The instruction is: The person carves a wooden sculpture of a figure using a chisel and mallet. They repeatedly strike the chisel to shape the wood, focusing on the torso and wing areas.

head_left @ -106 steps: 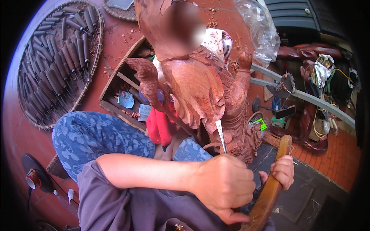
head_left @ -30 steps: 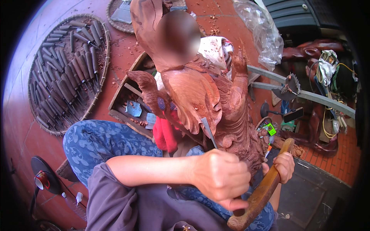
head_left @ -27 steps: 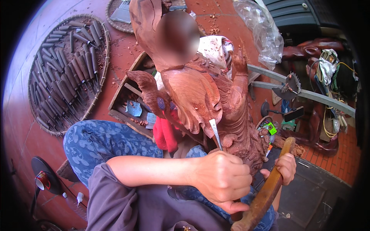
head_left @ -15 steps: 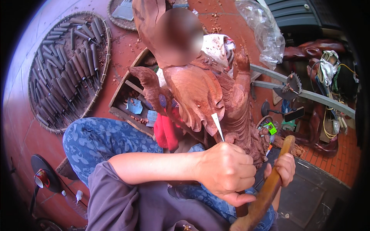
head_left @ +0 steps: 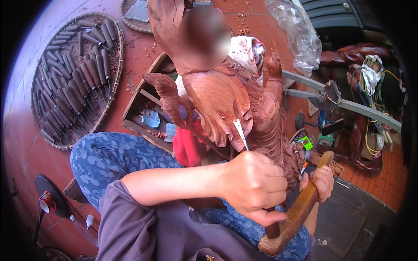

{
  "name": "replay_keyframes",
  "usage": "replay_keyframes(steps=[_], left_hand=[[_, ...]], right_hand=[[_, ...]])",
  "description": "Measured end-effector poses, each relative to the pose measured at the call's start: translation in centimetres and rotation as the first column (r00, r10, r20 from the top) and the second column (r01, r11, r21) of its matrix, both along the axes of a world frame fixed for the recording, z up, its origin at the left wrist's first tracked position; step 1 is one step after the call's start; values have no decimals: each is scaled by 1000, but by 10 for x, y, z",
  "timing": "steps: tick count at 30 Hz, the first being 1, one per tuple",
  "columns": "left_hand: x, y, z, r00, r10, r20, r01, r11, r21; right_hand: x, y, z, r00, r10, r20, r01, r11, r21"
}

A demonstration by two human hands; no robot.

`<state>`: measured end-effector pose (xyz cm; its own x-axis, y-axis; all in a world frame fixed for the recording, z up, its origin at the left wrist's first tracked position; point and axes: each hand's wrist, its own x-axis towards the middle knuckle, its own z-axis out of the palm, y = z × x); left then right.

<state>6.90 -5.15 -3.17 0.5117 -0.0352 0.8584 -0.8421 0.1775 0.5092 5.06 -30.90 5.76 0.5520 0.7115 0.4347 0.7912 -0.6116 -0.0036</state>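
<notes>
My left hand [head_left: 254,185] is closed round the dark handle of a chisel [head_left: 241,135]. The chisel's flared steel tip rests on the scalloped, leaf-like edge of a reddish-brown wooden carving [head_left: 217,100]. A curved wooden mallet [head_left: 300,213] is gripped in my right hand [head_left: 321,185], fingers wrapped round its upper part. Its thick lower end is at the butt of the chisel handle, below my left fist; whether they press together is hard to tell. The carving leans across in front of my knees, its upper part blurred.
On the left, a round woven tray [head_left: 78,82] holds many chisels. Behind my knee sits a wooden box [head_left: 146,98] with blue paper slips. A red cloth [head_left: 187,148] lies under the carving. To the right are metal rails [head_left: 348,106], plastic sheeting [head_left: 300,39] and cables.
My left hand and the chisel have shifted slightly up and left along the carving. The mallet's lower end has risen toward the chisel's butt, and more of the mallet is visible.
</notes>
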Motion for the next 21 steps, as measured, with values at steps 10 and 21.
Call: replay_keyframes(steps=[10,21], left_hand=[[4,-1,-1,999,44,24,-44,999,25],[-5,7,12,986,169,1,-168,979,117]], right_hand=[[1,-5,3,995,73,-69,-67,994,86],[1,-6,-1,995,-15,-100,20,999,49]])
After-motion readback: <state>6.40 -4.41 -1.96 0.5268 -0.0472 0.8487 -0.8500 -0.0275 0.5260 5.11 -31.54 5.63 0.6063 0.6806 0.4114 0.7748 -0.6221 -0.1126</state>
